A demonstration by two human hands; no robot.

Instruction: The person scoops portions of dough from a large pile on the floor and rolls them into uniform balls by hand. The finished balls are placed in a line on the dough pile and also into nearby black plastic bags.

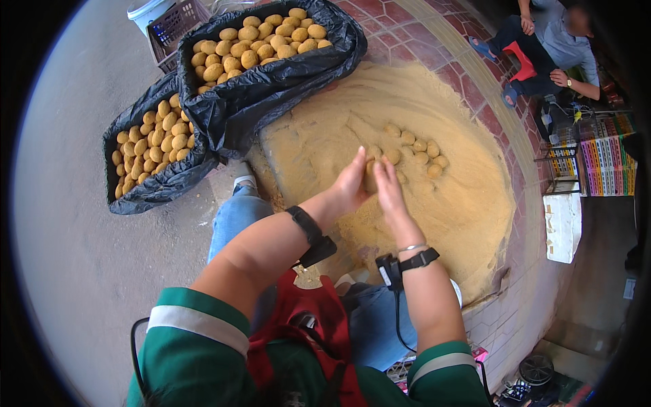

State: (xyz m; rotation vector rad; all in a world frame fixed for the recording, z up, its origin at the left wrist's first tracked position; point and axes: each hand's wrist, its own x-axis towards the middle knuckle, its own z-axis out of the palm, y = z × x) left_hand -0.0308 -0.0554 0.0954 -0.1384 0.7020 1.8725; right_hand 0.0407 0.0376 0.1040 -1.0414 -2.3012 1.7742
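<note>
Between the palms of my left hand (352,182) and my right hand (390,191) is a coated egg-shaped ball (372,178), partly hidden by the fingers. Both hands are over a wide heap of tan, sawdust-like powder (457,219) spread on the ground. Several similar coated balls (420,146) lie on the powder just beyond and to the right of my hands. Some of those nearest my fingers are partly covered by them.
Two containers lined with black plastic (224,112) (152,198) hold many coated balls at the upper left. Behind them are a purple plastic crate (175,30) and a white bucket (147,10). A seated person (546,51) is at the upper right, above a white foam box (562,224).
</note>
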